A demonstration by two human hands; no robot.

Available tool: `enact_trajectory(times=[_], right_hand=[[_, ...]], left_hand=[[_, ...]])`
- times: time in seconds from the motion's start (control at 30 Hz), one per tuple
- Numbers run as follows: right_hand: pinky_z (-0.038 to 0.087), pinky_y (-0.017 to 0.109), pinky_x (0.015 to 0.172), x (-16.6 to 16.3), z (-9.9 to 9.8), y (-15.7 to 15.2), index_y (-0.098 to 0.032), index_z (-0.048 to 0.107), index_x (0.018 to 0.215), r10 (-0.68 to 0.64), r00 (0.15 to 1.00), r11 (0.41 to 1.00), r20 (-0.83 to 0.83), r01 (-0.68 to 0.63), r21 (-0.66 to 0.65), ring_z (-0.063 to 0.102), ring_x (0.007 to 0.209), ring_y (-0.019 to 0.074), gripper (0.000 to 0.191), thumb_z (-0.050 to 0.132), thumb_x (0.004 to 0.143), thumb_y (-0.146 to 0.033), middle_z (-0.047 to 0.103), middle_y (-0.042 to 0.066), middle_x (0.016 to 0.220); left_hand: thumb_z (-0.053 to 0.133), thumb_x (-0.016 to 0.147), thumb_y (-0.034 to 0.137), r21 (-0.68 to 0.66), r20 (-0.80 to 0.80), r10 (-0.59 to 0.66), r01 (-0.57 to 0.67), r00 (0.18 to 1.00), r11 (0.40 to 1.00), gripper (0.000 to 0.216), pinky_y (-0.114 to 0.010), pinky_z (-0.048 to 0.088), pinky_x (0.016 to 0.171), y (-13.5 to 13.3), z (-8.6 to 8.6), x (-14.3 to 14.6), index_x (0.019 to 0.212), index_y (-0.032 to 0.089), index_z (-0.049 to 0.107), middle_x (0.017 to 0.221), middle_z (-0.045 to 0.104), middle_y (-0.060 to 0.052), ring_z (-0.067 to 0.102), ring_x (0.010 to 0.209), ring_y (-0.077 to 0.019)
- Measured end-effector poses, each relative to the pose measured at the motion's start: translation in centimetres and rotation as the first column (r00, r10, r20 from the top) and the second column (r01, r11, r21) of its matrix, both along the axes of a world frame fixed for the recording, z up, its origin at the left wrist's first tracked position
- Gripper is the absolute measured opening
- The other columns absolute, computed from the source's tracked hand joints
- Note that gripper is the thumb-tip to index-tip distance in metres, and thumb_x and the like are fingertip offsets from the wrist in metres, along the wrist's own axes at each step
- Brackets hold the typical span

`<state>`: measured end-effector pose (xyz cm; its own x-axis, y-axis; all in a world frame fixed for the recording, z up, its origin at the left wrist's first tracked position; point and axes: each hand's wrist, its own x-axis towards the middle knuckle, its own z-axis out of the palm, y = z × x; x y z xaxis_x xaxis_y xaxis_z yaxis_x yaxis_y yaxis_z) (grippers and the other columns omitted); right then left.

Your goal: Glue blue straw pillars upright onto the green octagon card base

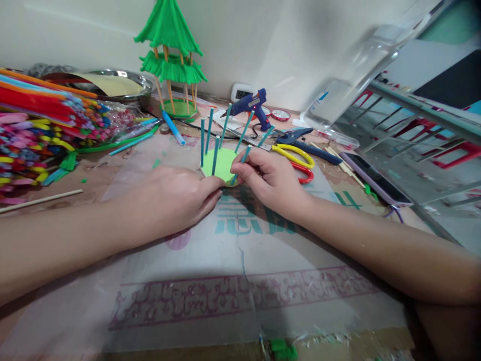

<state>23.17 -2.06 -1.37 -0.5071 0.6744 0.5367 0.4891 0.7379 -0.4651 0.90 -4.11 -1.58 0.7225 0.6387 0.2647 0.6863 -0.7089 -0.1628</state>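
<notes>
A light green disc-like base (229, 159) lies on the plastic-covered table, with several teal sticks (215, 156) standing up from it, some leaning. My left hand (180, 193) is closed at the near edge of the base, its fingertips gripping that edge. Between the thumb and fingers of my right hand (272, 180) is one teal stick (246, 153), tilted, its lower end at the base's near right edge. Just behind the sticks, a blue hot glue gun (252, 106) rests with a red light showing.
A green-roofed pagoda model (171, 65) stands at the back. Bundles of colourful pipe cleaners (48, 120) fill the left side. Scissors with yellow and red handles (296, 154), blue-handled pliers (311, 148) and a phone (376, 178) lie to the right. A clear plastic container (334, 100) leans behind them.
</notes>
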Motion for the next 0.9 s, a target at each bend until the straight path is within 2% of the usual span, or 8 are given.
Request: enact_trajectory(times=[0.27,0.57,0.9], right_hand=[[0.043,0.027,0.065,0.04,-0.14,0.02,-0.022,0.053,0.079,-0.006,1.000,1.000,-0.005,0.006,0.005,0.056,0.068,0.0136,0.024,0.055,0.102,-0.026,0.060,-0.002,0.073],[0.043,0.027,0.066,-0.07,-0.19,0.14,-0.022,0.051,0.079,-0.010,1.000,1.000,-0.010,0.010,0.001,0.056,0.068,0.0133,0.025,0.054,0.102,-0.027,0.059,-0.002,0.073],[0.042,0.027,0.066,0.03,-0.05,0.15,-0.022,0.053,0.080,-0.018,0.999,1.000,0.033,0.017,0.016,0.057,0.069,0.0138,0.024,0.053,0.103,-0.028,0.059,-0.002,0.073]], left_hand=[[0.041,0.103,0.035,-0.058,0.048,-0.004,0.006,0.999,0.998,0.040,-0.034,0.043,0.061,0.07,-0.02,0.00,0.115,0.020,0.077,0.079,0.077,-0.010,0.068,0.066,-0.0255],[0.044,0.103,0.034,-0.013,0.037,-0.018,0.018,0.999,1.000,0.036,-0.031,0.037,0.056,0.06,0.08,-0.06,0.111,0.020,0.076,0.074,0.076,-0.008,0.068,0.062,-0.0229],[0.041,0.103,0.033,0.015,0.006,-0.026,0.026,1.000,1.000,0.038,-0.034,0.035,0.053,0.03,0.29,0.02,0.110,0.020,0.076,0.072,0.075,-0.009,0.068,0.061,-0.0258]])
